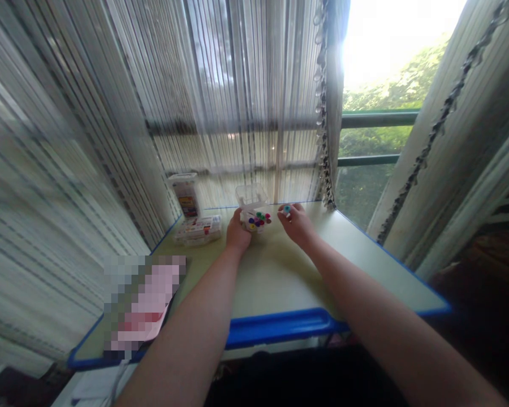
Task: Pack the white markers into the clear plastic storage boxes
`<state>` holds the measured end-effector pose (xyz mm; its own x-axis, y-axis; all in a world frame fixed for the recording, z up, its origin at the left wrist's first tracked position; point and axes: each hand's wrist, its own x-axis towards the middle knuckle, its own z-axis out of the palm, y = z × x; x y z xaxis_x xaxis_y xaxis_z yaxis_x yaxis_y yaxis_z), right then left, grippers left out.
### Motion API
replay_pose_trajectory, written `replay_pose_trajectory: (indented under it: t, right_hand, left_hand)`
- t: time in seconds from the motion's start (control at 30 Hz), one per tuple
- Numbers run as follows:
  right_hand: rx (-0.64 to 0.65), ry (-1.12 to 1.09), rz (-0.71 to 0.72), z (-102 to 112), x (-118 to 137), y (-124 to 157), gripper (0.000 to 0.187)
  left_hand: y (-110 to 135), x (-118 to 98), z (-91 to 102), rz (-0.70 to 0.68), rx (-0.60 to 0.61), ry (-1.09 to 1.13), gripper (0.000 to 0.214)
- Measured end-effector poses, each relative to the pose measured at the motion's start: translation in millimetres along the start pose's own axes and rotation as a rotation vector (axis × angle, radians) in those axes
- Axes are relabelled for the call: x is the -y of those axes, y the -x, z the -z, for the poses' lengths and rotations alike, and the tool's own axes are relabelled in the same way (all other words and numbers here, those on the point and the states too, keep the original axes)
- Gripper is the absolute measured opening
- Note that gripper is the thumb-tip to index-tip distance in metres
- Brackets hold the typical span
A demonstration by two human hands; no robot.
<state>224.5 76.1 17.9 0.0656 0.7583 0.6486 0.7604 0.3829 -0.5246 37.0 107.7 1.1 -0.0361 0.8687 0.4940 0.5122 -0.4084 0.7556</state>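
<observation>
My left hand (238, 233) is curled around a small clear container (257, 221) full of coloured caps or markers at the far side of the pale table (280, 277). Just right of it, my right hand (296, 223) is closed in a pinch on a small teal-capped piece (287, 210). A clear open lid or box (251, 195) stands directly behind the container.
A flat clear case (197, 230) lies left of my left hand, with a small upright box (186, 195) behind it. A blurred pink item (142, 299) lies at the table's near left. Striped curtains hang behind and left; a window with rails (377, 120) is at the right.
</observation>
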Motion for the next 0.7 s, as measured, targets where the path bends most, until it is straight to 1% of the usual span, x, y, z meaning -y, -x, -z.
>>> replay_pose_trajectory:
  t: [0.07,0.13,0.23,0.33,0.43,0.5,0.6,0.7]
  right_hand:
    - [-0.066,-0.022,-0.008,2.4,0.4,-1.3,0.028]
    - [-0.085,-0.055,-0.015,4.3,0.7,-2.2,0.028]
    - [-0.062,-0.092,-0.019,4.7,1.8,-2.5,0.024]
    - [-0.017,-0.061,0.032,3.7,4.3,-1.6,0.018]
    - [0.018,-0.063,0.08,3.3,7.6,1.0,0.017]
    - [0.032,-0.114,0.087,3.4,9.4,3.1,0.021]
    - [0.042,-0.186,0.111,3.8,10.4,5.1,0.032]
    - [0.007,-0.175,0.151,4.3,10.0,5.2,0.034]
  left_hand:
    - [-0.1,0.4,-0.3,-0.012,-0.007,-0.005,0.064]
    - [0.0,0.8,-0.7,-0.02,0.004,0.003,0.063]
    - [-0.2,2.1,-1.4,-0.015,0.01,0.018,0.063]
    - [-0.5,3.0,-1.7,-0.024,0.011,0.033,0.064]
    - [0.2,1.3,-1.1,-0.037,0.021,0.035,0.064]
    - [1.2,-0.9,-0.4,-0.034,0.019,0.018,0.064]
    - [2.5,-3.1,0.3,-0.019,0.02,0.008,0.062]
    - [2.4,-2.2,-0.1,-0.037,0.029,0.027,0.059]
